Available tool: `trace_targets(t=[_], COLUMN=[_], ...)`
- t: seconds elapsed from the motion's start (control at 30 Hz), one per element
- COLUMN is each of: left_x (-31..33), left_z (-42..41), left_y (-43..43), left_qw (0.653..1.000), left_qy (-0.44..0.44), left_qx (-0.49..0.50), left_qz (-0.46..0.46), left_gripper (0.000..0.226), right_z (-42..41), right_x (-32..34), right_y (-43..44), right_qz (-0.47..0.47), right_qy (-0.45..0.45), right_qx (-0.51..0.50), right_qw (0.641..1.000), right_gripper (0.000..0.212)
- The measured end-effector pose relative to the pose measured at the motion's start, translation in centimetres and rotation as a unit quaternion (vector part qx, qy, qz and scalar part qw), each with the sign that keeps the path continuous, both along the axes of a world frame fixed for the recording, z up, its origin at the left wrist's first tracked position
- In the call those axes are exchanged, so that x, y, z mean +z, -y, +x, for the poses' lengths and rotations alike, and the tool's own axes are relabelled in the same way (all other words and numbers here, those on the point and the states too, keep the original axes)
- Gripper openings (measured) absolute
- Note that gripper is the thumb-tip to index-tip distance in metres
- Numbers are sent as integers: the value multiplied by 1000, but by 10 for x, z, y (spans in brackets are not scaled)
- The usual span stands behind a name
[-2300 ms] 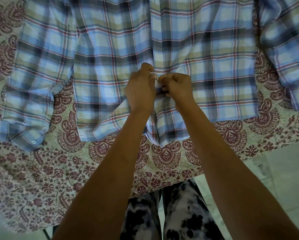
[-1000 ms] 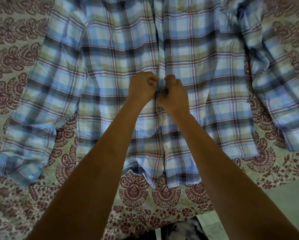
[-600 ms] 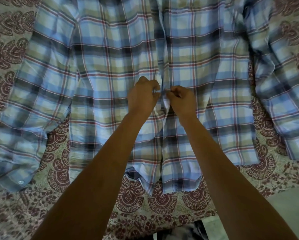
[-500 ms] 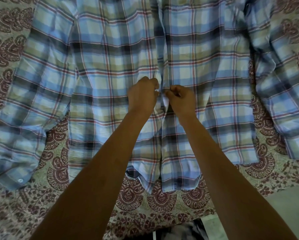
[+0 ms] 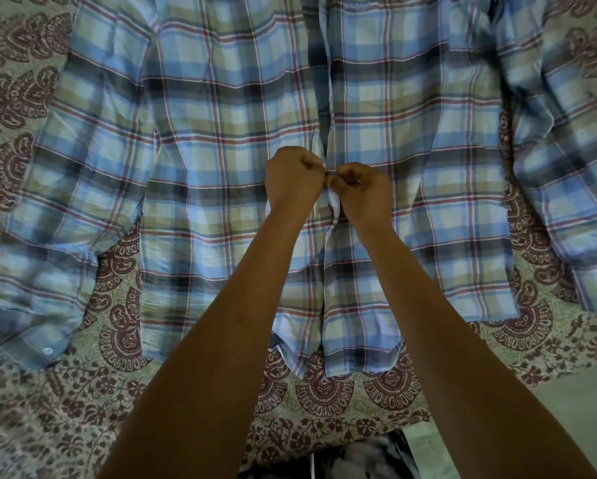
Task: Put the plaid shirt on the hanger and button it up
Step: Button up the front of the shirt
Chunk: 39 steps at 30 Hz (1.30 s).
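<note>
A blue, green and red plaid shirt (image 5: 221, 140) lies spread front-up on a patterned bedspread, sleeves out to both sides. Its front placket (image 5: 326, 98) runs up the middle. My left hand (image 5: 292, 183) and my right hand (image 5: 364, 193) meet at the placket about halfway up the shirt. Each pinches one edge of the fabric with curled fingers. Below my hands the two front edges lie together down to the hem (image 5: 345, 361). The hanger is hidden from view.
The bedspread (image 5: 82, 392) with maroon paisley print covers the surface and its edge runs along the bottom right, with pale floor (image 5: 566, 409) beyond. A cuff with a white button (image 5: 47, 350) lies at the lower left. My patterned trousers (image 5: 366, 461) show at the bottom.
My hands have moved up the placket from a spot near the hem to the middle of the shirt, and the view has shifted with them. The lower front edges now lie together.
</note>
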<state>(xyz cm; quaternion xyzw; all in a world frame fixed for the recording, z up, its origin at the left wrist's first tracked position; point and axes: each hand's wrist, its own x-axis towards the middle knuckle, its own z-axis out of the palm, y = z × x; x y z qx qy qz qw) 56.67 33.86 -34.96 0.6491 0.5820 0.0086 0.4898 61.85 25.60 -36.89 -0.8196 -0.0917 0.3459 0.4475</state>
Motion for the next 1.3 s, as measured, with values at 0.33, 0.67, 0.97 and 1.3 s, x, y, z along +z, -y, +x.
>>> trace_targets(t=[0.33, 0.67, 0.97, 1.3], left_x=[0, -1, 2, 0], left_z=[-4, -3, -4, -6], left_y=[-2, -6, -5, -7], left_qw=[998, 996, 968, 951], left_qy=[26, 39, 86, 98], left_qx=[-10, 12, 116, 136], left_qz=[-58, -80, -205, -260], left_gripper=[23, 26, 14, 14], right_z=[8, 15, -11, -17], right_x=[2, -3, -11, -14], right_y=[0, 1, -2, 1], right_qz=[11, 18, -29, 12], right_qy=[-121, -139, 193, 218], right_qx=[-55, -29, 53, 49], right_qw=[991, 990, 979, 975], right_gripper=[15, 11, 11, 10])
